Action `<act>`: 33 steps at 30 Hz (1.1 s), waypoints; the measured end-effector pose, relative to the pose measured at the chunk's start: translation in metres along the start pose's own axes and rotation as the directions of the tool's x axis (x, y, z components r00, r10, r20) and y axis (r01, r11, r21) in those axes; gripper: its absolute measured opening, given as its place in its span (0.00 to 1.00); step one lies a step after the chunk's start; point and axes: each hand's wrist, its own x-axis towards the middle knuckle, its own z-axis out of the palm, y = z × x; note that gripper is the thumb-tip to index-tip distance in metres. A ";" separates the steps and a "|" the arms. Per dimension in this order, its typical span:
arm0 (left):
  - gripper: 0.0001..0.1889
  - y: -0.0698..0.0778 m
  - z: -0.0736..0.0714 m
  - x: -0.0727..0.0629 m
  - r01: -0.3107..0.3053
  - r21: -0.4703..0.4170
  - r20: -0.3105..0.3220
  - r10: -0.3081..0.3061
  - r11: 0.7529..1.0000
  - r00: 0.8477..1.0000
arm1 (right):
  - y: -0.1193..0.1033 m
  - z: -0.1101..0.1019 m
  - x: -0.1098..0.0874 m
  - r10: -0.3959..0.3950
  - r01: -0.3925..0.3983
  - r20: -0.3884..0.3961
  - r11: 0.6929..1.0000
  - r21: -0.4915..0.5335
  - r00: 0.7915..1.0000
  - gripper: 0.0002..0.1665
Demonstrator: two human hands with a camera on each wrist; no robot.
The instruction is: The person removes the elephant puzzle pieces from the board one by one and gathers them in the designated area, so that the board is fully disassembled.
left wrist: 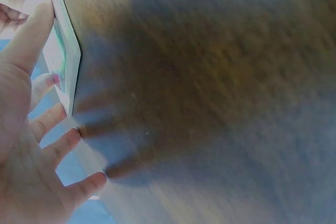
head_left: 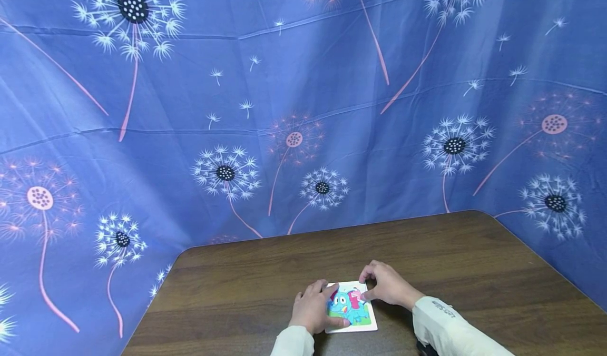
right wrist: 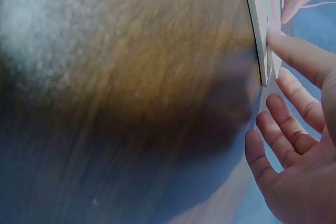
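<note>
Head view: the picture board [head_left: 348, 308] lies on the worktop [head_left: 227, 287], left hand [head_left: 310, 308] spread at its left side, right hand [head_left: 391, 286] pinching its far right corner. Left wrist: thumb on its edge. Right wrist: thumb on its face.

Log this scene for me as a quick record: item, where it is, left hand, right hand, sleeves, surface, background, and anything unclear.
Item: white-bordered picture board with a blue cartoon elephant
Place: flat on the table, between the hands
Left hand: touching the board's left side, fingers spread
Right hand: thumb and index finger at the far right corner
Sleeves: pale, lettering on the right one
Surface: brown wood-grain table
Background: blue cloth, dandelion print
Unclear: dark thing by the right sleeve
</note>
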 end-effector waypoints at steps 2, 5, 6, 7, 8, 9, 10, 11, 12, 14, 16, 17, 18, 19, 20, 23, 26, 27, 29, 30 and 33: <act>0.45 0.000 0.000 0.000 0.004 0.000 0.003 -0.004 1.000 1.000 | 0.000 -0.001 0.000 -0.005 0.005 0.000 1.000 -0.009 1.000 0.18; 0.44 0.001 -0.001 -0.001 0.006 -0.002 0.002 -0.006 1.000 1.000 | 0.001 -0.002 0.000 -0.026 0.026 0.000 0.999 -0.030 1.000 0.17; 0.44 0.001 -0.001 -0.001 0.008 -0.001 0.002 -0.008 1.000 1.000 | 0.001 -0.002 0.000 -0.030 0.030 0.001 0.999 -0.032 1.000 0.17; 0.44 0.001 -0.001 -0.001 0.009 -0.003 0.003 -0.009 1.000 1.000 | 0.001 -0.002 0.000 -0.035 0.035 0.001 0.999 -0.036 0.999 0.16; 0.44 0.002 -0.002 -0.001 0.012 -0.003 0.005 -0.012 1.000 1.000 | 0.002 -0.003 0.000 -0.039 0.039 0.001 0.998 -0.038 0.999 0.16; 0.44 0.002 -0.002 -0.001 0.014 -0.002 0.006 -0.014 1.000 1.000 | 0.002 -0.004 0.000 -0.042 0.042 0.001 0.998 -0.042 0.999 0.16; 0.44 0.002 -0.002 -0.001 0.017 -0.001 0.009 -0.017 1.000 1.000 | 0.002 -0.005 0.000 -0.046 0.046 0.000 0.998 -0.043 0.999 0.16; 0.44 0.002 -0.002 -0.001 0.020 0.001 0.011 -0.020 1.000 1.000 | 0.002 -0.006 0.001 -0.047 0.047 0.000 0.998 -0.042 0.999 0.15; 0.44 0.003 -0.002 -0.001 0.023 0.001 0.014 -0.023 1.000 1.000 | 0.002 -0.008 0.001 -0.046 0.046 0.000 0.998 -0.040 0.999 0.15; 0.44 0.003 -0.002 -0.001 0.027 0.000 0.016 -0.027 1.000 1.000 | 0.002 -0.011 0.002 -0.041 0.041 0.001 0.998 -0.038 0.999 0.15; 0.44 0.003 -0.003 -0.001 0.031 -0.002 0.019 -0.031 1.000 0.999 | 0.001 -0.015 0.002 -0.032 0.032 0.007 0.999 -0.039 0.999 0.15; 0.44 0.003 -0.003 -0.001 0.033 -0.002 0.018 -0.033 0.999 0.999 | 0.002 -0.017 0.002 -0.027 0.027 0.012 0.999 -0.039 1.000 0.15; 0.44 0.003 -0.003 -0.001 0.033 -0.002 0.018 -0.033 0.999 0.999 | 0.002 -0.018 0.002 -0.022 0.022 0.015 0.999 -0.038 1.000 0.15; 0.44 0.003 -0.002 -0.001 0.034 -0.003 0.018 -0.034 0.999 0.999 | 0.003 -0.020 0.001 -0.022 0.023 0.018 0.999 -0.038 1.000 0.14; 0.44 0.003 -0.002 0.000 0.034 -0.006 0.019 -0.034 0.999 0.999 | 0.004 -0.022 0.001 -0.023 0.023 0.021 0.999 -0.040 1.000 0.14; 0.44 0.002 -0.001 0.000 0.037 -0.006 0.024 -0.037 0.999 0.999 | 0.008 -0.025 0.000 -0.038 0.039 0.026 0.998 -0.043 0.999 0.14; 0.44 0.002 -0.001 0.000 0.038 -0.023 0.026 -0.037 0.999 0.999 | 0.013 -0.028 -0.002 -0.054 0.055 0.025 0.997 -0.051 0.998 0.14; 0.44 0.002 -0.001 0.000 0.039 -0.026 0.027 -0.038 0.999 0.999 | 0.014 -0.029 -0.002 -0.059 0.060 0.022 0.997 -0.055 0.998 0.14; 0.44 0.002 0.000 0.000 0.041 -0.025 0.025 -0.040 0.999 0.999 | 0.017 -0.031 -0.003 -0.059 0.060 0.020 0.996 -0.067 0.998 0.14; 0.44 0.002 -0.001 0.000 0.039 -0.032 0.022 -0.038 0.999 0.999 | 0.019 -0.031 -0.004 -0.057 0.058 0.017 0.996 -0.072 0.998 0.14; 0.44 0.002 -0.001 0.000 0.043 -0.017 0.023 -0.042 0.999 0.999 | 0.022 -0.033 -0.005 -0.047 0.047 0.010 0.995 -0.084 0.999 0.14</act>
